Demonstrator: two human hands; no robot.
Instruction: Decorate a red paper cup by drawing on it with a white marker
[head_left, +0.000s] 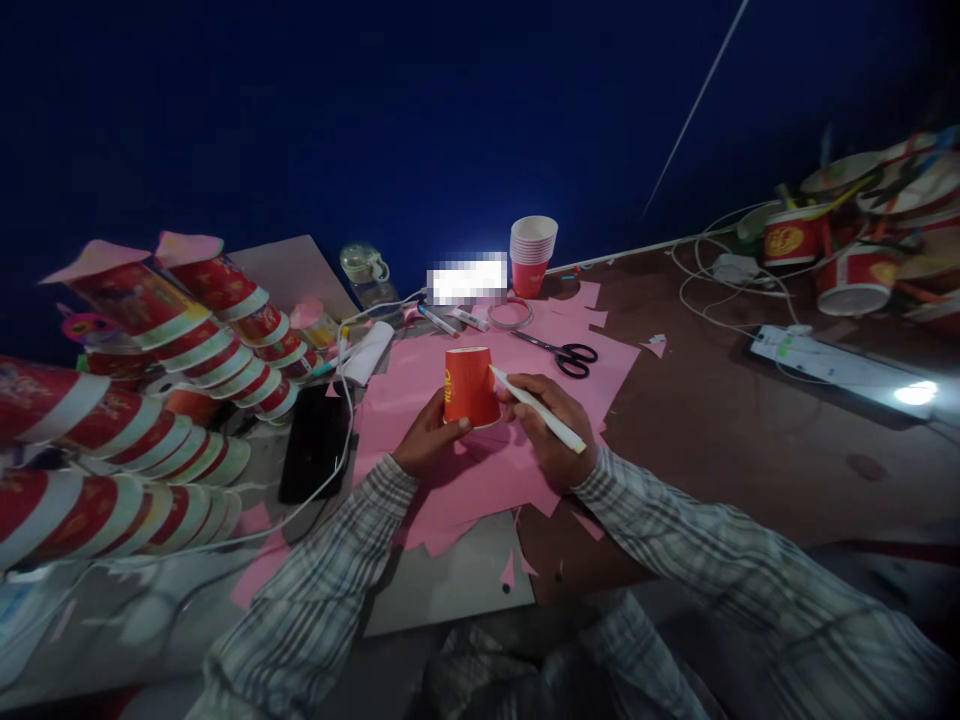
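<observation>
Holding, in the head view, a red paper cup (471, 388) in the left hand (429, 437), over the pink paper (409, 365) on the desk (712, 400), between back edge and front edge. Pointing the cup's narrower end toward the desk's back edge and its wider, pale-rimmed end toward the front edge, along a long axis running nearly straight from back to front in this view; hard to tell any slight tilt. Grasping the cup by its left side, with fingers mostly hidden behind it and a thumb set low on the front, near the wide rim.

Gripping a white marker (546, 412) in the right hand (559, 430), with fingers closed about the barrel. Slanting the marker's long axis from a tail toward the desk's front right corner to a tip toward the back left corner. Laying the barrel across the right hand, tip beyond the fingertips, tail exposed near the wrist. Aiming that tip at the cup's right side, touching or just beside it; cannot tell which.

Facing black scissors (576, 360) on the paper and a stack of upright cups (529, 280) close to the desk's back edge. Flanked on the left by a black phone (315, 450) and columns of stacked red-and-white cups (187, 340).
</observation>
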